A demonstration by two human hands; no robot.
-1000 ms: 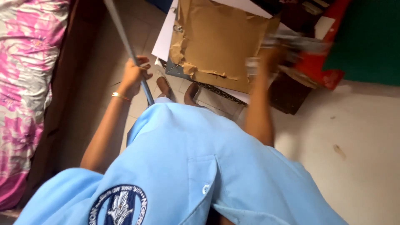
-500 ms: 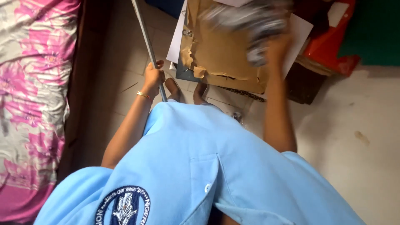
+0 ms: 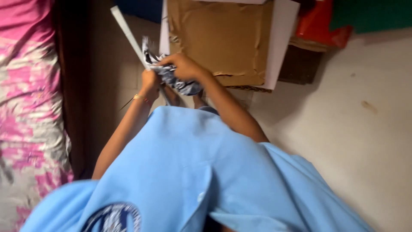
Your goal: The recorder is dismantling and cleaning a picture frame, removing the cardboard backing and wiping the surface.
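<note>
My left hand (image 3: pixel 149 81) grips a long thin grey pole (image 3: pixel 126 32) that slants up to the left. My right hand (image 3: pixel 182 65) is closed on a crumpled grey-and-white patterned cloth (image 3: pixel 174 81) and presses it against the pole beside the left hand. Both hands meet just above my light blue shirt (image 3: pixel 189 172). A thin gold bracelet circles my left wrist. My feet show partly beneath the cloth.
A torn brown cardboard sheet (image 3: pixel 221 38) with white board (image 3: pixel 281 38) behind it lies ahead on the tiled floor. A red bag (image 3: pixel 322 25) and a dark box (image 3: pixel 300 64) sit at the right. A pink floral bedsheet (image 3: pixel 25 111) runs down the left.
My right hand has come down from the cardboard with the cloth and joined the left hand at the pole. The left hand has kept its grip on the pole.
</note>
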